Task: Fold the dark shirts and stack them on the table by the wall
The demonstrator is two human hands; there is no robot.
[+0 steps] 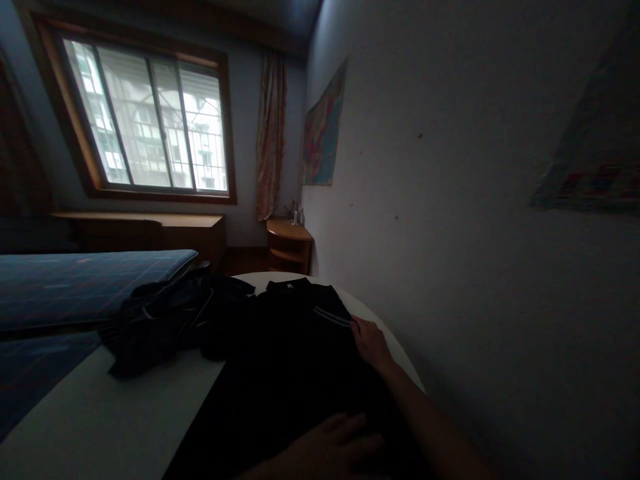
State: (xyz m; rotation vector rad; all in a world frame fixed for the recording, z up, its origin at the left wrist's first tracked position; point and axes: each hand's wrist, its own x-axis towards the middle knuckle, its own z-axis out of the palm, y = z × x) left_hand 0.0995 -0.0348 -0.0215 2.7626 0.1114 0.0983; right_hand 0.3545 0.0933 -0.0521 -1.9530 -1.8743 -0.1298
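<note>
A black collared shirt [295,360] lies spread on a round white table [125,407], its collar pointing away from me. Two pale stripes cross the sleeve on the right. At that sleeve's edge, my right hand [371,343] has its fingers closed on the cloth. Lower down, my left hand [330,447] is over the body of the shirt with its fingers spread; I cannot tell if it presses on the fabric. Darkness hides the shirt's folds and lower hem.
A rumpled heap of dark clothing [165,313] with pale piping lies left of the shirt. Behind it is a blue plaid mattress [90,280]. A white wall [450,267] stands close on the right. A small wooden corner shelf [290,231] and a window [155,127] are farther back.
</note>
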